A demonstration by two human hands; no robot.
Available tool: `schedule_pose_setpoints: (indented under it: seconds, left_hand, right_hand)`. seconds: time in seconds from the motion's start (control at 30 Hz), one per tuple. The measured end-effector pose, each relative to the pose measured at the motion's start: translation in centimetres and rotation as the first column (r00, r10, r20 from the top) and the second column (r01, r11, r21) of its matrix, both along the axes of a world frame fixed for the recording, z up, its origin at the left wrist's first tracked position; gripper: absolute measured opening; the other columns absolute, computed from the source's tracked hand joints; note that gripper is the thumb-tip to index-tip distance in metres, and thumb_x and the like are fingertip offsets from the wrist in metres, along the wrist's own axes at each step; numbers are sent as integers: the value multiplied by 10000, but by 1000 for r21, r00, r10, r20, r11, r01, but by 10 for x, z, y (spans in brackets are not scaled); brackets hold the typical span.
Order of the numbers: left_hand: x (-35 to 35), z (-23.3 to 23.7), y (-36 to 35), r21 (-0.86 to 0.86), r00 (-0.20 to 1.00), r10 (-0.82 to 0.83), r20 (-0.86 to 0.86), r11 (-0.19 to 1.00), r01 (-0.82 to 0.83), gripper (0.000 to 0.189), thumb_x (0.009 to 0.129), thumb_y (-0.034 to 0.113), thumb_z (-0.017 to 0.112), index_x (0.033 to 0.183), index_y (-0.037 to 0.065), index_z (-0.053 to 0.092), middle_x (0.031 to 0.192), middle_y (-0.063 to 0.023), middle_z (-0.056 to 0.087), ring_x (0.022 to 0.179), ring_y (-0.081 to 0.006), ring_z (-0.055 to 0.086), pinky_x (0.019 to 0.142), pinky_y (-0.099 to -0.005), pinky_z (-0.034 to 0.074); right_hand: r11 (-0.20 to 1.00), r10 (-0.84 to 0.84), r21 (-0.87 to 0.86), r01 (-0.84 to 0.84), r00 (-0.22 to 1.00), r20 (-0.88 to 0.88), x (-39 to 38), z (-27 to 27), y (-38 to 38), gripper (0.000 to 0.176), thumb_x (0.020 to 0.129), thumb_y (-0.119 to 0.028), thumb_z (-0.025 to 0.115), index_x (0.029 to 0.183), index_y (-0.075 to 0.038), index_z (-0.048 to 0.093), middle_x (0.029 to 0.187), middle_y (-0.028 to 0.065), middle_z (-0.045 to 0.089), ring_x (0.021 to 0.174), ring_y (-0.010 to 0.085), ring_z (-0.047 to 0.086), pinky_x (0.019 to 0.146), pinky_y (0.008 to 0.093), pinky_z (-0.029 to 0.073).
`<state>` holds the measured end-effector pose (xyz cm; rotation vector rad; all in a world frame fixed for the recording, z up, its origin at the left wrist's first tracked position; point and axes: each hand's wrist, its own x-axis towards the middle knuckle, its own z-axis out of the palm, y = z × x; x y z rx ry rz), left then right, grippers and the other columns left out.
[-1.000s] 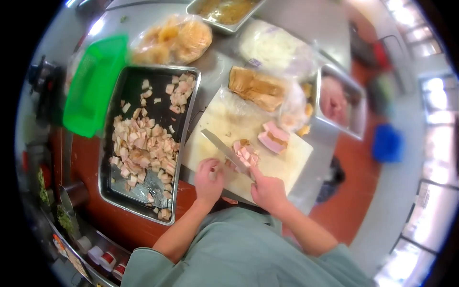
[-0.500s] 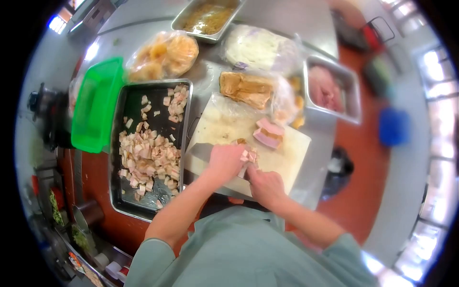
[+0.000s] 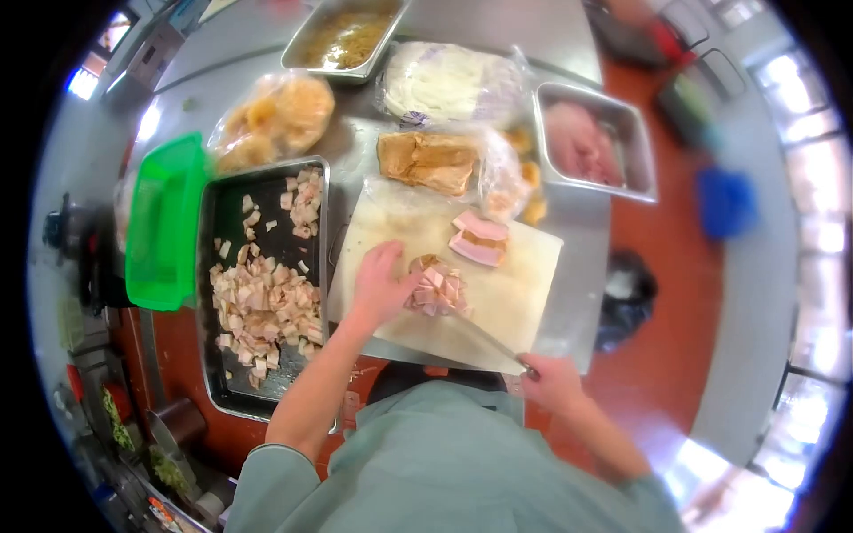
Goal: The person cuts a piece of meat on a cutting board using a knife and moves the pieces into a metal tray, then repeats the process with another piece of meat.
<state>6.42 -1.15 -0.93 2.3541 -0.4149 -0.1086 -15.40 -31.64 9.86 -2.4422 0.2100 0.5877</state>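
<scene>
My right hand [image 3: 553,382] is closed around the handle of a knife [image 3: 489,338], low at the right near the board's front edge. The blade slants up and left, its tip at a small heap of diced meat [image 3: 437,286] on the white cutting board [image 3: 524,293]. At the left of the heap is my left hand [image 3: 382,282], fingers stretched out and the thumb close to the pieces; it holds nothing. Behind the heap lies a thick layered chunk of meat [image 3: 480,238], pink with a brown middle.
Left of the board stands a dark tray [image 3: 325,204] with diced meat, beside a green plastic basket [image 3: 160,231]. Behind are a brown block [image 3: 428,162], bagged food [image 3: 280,115], a white bag [image 3: 453,84] and a metal pan [image 3: 647,182] of raw meat.
My right hand has moved right and toward me, with the knife now extended from it. My left hand has come off the diced meat to the left and opened. The view has shifted slightly.
</scene>
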Motion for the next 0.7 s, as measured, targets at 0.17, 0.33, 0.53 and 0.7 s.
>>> schedule_pose_setpoints:
  seconds: [0.17, 0.33, 0.53, 0.7]
  left_hand:
    - [-30, -13, -25, 32, 942, -105, 318, 994, 100, 722, 798, 399, 836, 1370, 5, 640, 1449, -252, 586, 1375, -470, 514, 1172, -565, 404]
    - [-36, -11, -49, -119, 966, -149, 212, 977, 177, 741, 751, 403, 863, 1363, 40, 653, 1436, -222, 590, 1365, -454, 518, 1162, -566, 412]
    - [-46, -6, -48, -133, 956, -246, 161, 954, 268, 767, 698, 391, 902, 1364, 90, 667, 1357, -154, 626, 1304, -389, 555, 1173, -552, 401]
    - [-58, -1, -35, -60, 956, -174, 234, 979, 193, 737, 710, 365, 897, 1349, 77, 671, 1318, -139, 632, 1274, -359, 574, 1177, -601, 372]
  right_hand:
    - [611, -483, 405, 680, 726, -490, -39, -47, 2, 232, 945, -125, 721, 1160, -42, 691, 744, 54, 686, 605, 199, 662, 553, 334, 514]
    - [214, -588, 524, 825, 537, -605, -45, -76, 57, 137, 957, -77, 699, 1073, -38, 639, 730, 57, 617, 565, 189, 608, 523, 308, 472]
    - [58, -518, 625, 778, 559, -648, -33, -110, 116, 152, 995, -53, 712, 1097, -45, 601, 725, 69, 593, 559, 210, 600, 505, 353, 503]
    - [120, -468, 660, 742, 628, -621, -20, -112, 143, 147, 996, -60, 714, 1091, -43, 602, 725, 70, 587, 546, 200, 595, 486, 342, 499]
